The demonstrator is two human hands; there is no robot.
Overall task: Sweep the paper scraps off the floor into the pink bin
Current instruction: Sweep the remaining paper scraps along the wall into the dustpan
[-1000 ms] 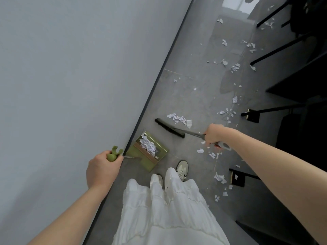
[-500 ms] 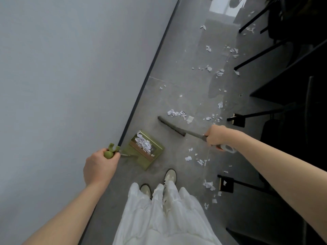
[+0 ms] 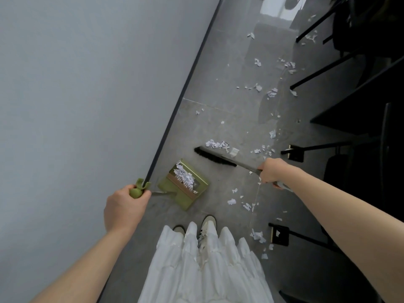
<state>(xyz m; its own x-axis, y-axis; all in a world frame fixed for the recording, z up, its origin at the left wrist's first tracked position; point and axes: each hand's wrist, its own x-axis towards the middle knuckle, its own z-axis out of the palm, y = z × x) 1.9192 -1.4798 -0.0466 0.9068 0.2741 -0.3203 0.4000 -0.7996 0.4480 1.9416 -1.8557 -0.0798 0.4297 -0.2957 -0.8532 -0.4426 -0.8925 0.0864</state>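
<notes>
Where scraps [image 3: 258, 235] scatter, black furniture legs [image 3: 293, 155], perhaps chairs', crowd them.

Pale wall [image 3: 76, 95] meets grey tiled floor [image 3: 229, 119]; black furniture legs [image 3: 323, 71] right.

I see an olive-green dustpan [image 3: 184, 186] holding white paper scraps [image 3: 184, 174], and a broom [image 3: 215, 157] with black bristles. The floor [image 3: 231, 119] is mottled grey, the wall [image 3: 87, 84] pale blue-grey, the skirt [image 3: 205, 267] plain white.

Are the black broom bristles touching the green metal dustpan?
Apart. The head view shows bare grey floor between the black broom bristles and the green metal dustpan.
</notes>
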